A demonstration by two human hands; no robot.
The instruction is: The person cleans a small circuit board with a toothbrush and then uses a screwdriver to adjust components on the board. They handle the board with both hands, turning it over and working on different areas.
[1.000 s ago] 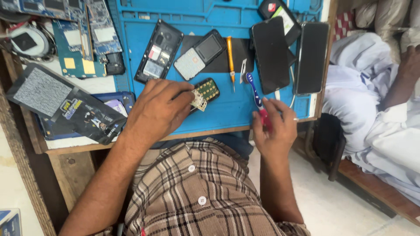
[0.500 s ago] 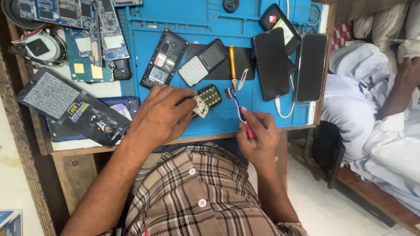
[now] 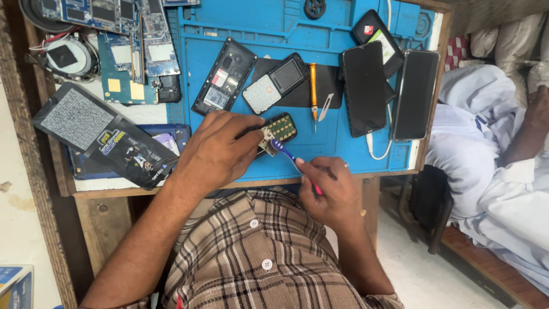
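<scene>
Circuit board (image 3: 278, 129) (small, gold-dotted) pinched in left hand (image 3: 214, 150), right hand (image 3: 329, 191) gripping toothbrush (image 3: 290, 157)

Phone repair workshop, blue work mat (image 3: 297, 17), opened phones (image 3: 224, 76), loose circuit boards (image 3: 128, 40)

Left hand (image 3: 214, 151) curled palm-down; right hand (image 3: 330, 191) closed in a pinch.
</scene>
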